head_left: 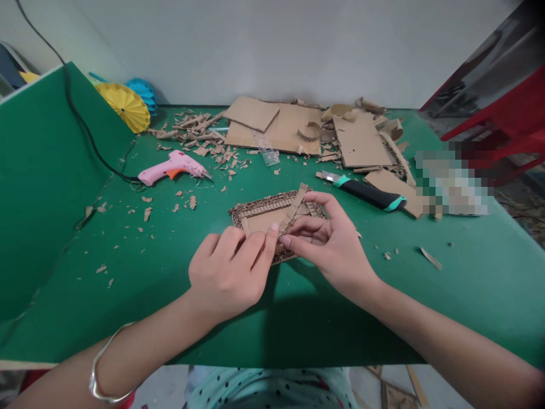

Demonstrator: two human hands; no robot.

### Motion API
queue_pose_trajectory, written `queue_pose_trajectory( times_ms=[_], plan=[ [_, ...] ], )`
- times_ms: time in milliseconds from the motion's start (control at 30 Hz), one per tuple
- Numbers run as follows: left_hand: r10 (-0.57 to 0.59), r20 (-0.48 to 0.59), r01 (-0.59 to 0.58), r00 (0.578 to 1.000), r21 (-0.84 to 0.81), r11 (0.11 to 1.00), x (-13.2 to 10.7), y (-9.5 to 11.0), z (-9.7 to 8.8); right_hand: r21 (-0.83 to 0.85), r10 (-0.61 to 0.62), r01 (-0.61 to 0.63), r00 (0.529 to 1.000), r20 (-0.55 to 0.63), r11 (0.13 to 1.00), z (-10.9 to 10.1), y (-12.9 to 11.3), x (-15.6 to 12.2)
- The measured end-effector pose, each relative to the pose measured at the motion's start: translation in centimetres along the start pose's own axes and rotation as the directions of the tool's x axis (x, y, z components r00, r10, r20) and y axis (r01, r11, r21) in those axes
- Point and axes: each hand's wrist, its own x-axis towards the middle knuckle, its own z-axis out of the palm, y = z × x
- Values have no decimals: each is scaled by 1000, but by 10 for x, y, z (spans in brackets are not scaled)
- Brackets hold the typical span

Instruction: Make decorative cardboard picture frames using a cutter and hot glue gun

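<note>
A small rectangular cardboard frame [259, 213] edged with corrugated strips lies flat on the green table [426, 295]. My left hand [230, 270] rests at its near edge, fingers curled, thumb and forefinger pinched on the lower end of a corrugated cardboard strip [295, 205] that runs diagonally across the frame. My right hand [330, 238] is on the frame's right side, fingers bent around the same strip and pressing it against the frame. A silver bangle sits on my left wrist.
A pink glue gun [172, 166] with a black cord lies at the left. A black and teal utility knife [366, 193] lies right of the frame. Cardboard sheets [272, 125] and scraps litter the far table. Yellow and blue paper fans [125, 105] stand by a green side panel [46, 182].
</note>
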Motion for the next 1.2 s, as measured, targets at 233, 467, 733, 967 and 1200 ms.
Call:
queue_pose_trajectory(
  times_ms=[233, 467, 733, 967, 1200],
  plan=[
    [6, 11, -6, 1000, 9, 1000, -3, 0, -1, -35, 20, -21, 999, -27, 999, 1, -1, -1],
    [16, 21, -16, 1000, -5, 1000, -3, 2, -1, -44, -65, 62, 995, -72, 997, 6, 2, -3],
    [5, 20, -5, 1000, 6, 1000, -3, 1, -1, -6, -14, 14, 1000, -19, 1000, 3, 4, -2],
    [14, 19, -14, 1000, 26, 1000, -3, 1, 1, 3, -10, 10, 999, -32, 1000, 2, 3, -1],
    [14, 22, -15, 1000, 23, 1000, -1, 3, -2, -51, -28, 24, 998, -64, 998, 3, 3, -2]
  ],
)
